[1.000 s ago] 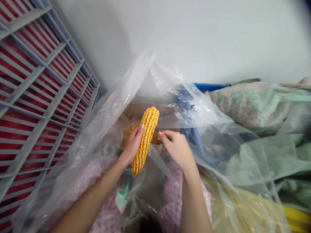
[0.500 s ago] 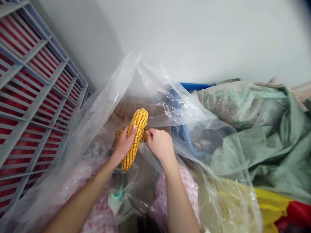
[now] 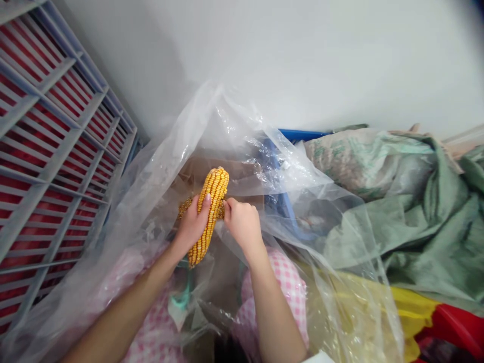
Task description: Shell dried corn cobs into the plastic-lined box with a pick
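Observation:
A yellow ear of corn (image 3: 210, 214) stands tilted in front of me, its kernels in long rows. My left hand (image 3: 194, 224) is closed around its left side, thumb laid across the front. At the ear's right edge, my right hand (image 3: 242, 219) is held in a pinch, thumb and forefinger close to the kernels. Whatever lies between those fingertips is hidden. Behind and below the ear, a heap of loose kernels (image 3: 184, 206) shows inside a clear plastic bag (image 3: 151, 161) spread out around my arms.
A pale slatted crate (image 3: 71, 136) with red behind its slats stands on the left. To the right are a blue bin (image 3: 289, 206), a stuffed sack (image 3: 351, 156), green cloth (image 3: 416, 237) and yellow-red material (image 3: 412, 302). A white wall (image 3: 302, 60) rises behind.
My right hand has shifted slightly left, closer against the ear. The ear and my left hand have hardly moved. The view has turned a little.

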A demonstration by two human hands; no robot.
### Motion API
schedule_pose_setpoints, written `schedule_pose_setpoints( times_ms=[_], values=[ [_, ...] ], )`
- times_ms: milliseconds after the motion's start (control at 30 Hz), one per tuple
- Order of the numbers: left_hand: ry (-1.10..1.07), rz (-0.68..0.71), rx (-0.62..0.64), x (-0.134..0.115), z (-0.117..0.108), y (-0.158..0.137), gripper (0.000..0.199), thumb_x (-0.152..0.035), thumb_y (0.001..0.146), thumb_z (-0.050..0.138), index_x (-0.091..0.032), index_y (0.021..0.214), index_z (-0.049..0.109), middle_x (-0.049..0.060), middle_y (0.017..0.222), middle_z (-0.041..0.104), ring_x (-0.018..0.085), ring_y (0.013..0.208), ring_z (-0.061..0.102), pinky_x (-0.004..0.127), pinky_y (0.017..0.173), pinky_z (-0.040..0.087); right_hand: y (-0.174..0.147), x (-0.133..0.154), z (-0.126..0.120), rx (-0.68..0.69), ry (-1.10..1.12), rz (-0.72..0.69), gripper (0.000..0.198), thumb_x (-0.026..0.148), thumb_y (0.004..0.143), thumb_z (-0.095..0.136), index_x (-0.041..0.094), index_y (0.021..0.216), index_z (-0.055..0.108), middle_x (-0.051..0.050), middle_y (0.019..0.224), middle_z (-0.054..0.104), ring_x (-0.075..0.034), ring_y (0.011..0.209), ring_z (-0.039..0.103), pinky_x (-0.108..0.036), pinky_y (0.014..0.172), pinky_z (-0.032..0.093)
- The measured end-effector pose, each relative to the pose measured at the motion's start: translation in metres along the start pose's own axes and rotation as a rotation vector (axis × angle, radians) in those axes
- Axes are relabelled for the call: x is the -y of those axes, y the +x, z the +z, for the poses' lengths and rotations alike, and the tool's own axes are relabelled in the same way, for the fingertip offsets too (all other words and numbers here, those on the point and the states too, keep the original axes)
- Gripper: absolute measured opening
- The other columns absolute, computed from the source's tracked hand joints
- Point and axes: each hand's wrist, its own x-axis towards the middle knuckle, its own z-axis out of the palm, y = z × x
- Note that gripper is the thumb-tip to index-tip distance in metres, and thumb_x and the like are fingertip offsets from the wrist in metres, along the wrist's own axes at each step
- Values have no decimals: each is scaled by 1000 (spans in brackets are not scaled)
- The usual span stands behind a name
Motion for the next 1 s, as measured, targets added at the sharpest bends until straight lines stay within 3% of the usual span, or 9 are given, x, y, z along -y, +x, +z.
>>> schedule_pose_setpoints(
  times_ms=[367,567,767,1000],
  values=[
    [-90,-39,-49,1,1,3,42,-57,80,32,-19,82,51,1,71,54,15,65,52,26,59,38,-3,14,9,-40,26,57,30,28,89,27,19,78,53,-2,68,65,-15,60,61,-24,49,22],
    [-311,-56,-59,2,3,3,47,-59,78,34,-18,91,54,3,82,59,14,68,53,25,62,40,-6,19,13,-81,69,64,31,29,90,25,19,79,51,-1,66,64,-13,58,60,-23,48,22],
    [-491,-166,35,0,1,2,50,-60,74,41,-17,97,55,3,86,62,14,71,57,24,63,43,-5,16,12,-70,28,24,30,28,90,25,19,79,51,-2,68,65,-11,56,57,-23,49,20],
    [-677,-410,195,-5,-5,2,53,-62,73,41,-16,92,58,3,72,64,13,58,60,23,52,47,-3,9,13,-95,79,-32,30,29,90,27,19,80,53,0,70,65,-11,60,58,-24,50,18]
  ],
)
